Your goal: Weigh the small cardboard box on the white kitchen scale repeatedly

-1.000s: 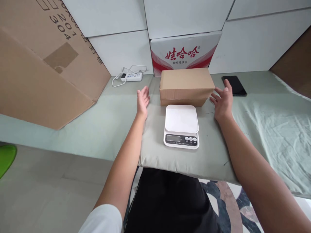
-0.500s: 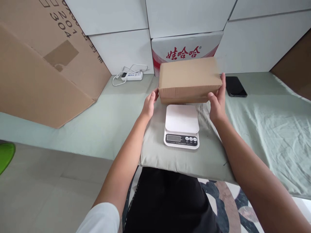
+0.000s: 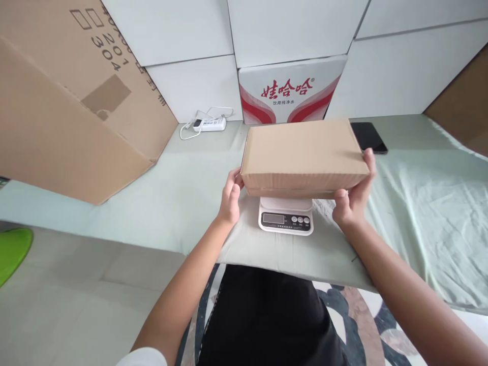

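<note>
I hold a closed brown cardboard box between both hands, lifted above a white kitchen scale. My left hand presses on the box's left end and my right hand grips its right end. The box covers most of the scale's platform; only the front strip with the display and buttons shows. Whether the box touches the platform I cannot tell. The scale rests on a pale green cloth over a cushion.
A white carton with red print stands behind against white wall panels. A black phone lies at the right, a white power strip with cable at the left. A large cardboard sheet leans at the far left.
My hands closed on the box's ends, lifted it off the cloth behind the scale and brought it toward me, over the scale.
</note>
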### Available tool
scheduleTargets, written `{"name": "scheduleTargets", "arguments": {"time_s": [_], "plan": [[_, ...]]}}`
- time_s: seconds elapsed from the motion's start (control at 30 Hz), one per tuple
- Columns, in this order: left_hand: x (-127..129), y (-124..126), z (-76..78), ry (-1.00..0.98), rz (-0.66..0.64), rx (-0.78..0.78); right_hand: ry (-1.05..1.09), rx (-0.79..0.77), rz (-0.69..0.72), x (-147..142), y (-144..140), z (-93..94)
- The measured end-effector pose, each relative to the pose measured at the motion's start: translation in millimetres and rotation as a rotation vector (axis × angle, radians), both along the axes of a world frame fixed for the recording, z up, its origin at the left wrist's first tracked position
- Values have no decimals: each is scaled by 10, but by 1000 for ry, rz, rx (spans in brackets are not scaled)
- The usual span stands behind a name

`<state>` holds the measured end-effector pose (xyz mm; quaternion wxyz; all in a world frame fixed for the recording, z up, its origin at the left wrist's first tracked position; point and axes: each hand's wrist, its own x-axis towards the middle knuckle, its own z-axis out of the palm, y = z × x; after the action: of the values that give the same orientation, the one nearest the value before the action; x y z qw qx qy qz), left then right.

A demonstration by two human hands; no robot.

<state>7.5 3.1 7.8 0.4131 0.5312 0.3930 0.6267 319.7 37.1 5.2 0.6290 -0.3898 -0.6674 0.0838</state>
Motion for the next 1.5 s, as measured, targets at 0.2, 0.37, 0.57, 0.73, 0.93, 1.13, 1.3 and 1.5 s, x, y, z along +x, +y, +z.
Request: {"name": "scheduleTargets", "arguments": {"time_s": [0.2,0.37,0.57,0.73,0.93,1.13,1.3,1.5], "plan": [[-49,8,15,24,33,16,-56,6,-1,-42,-41,-20],[-20,-16,25,54,48,33,-40,-6,-21,-76,-26,-9],[-240,125,76,-46,447,14,399,70,-295,472,260,129],[-367,199,105,-63,485,-52,558,-80,-299,615,334,101],[-356,198,79,-59,459,-21,533,-88,-203,349,293,59],[-343,224,56,-129,458,15,582,-131,-237,336,355,50],[-335,215,32,-108,426,30,572,-119,-206,254,322,65],[-313,197,1,-54,320,61,515,-142,-133,165,287,62]]}}
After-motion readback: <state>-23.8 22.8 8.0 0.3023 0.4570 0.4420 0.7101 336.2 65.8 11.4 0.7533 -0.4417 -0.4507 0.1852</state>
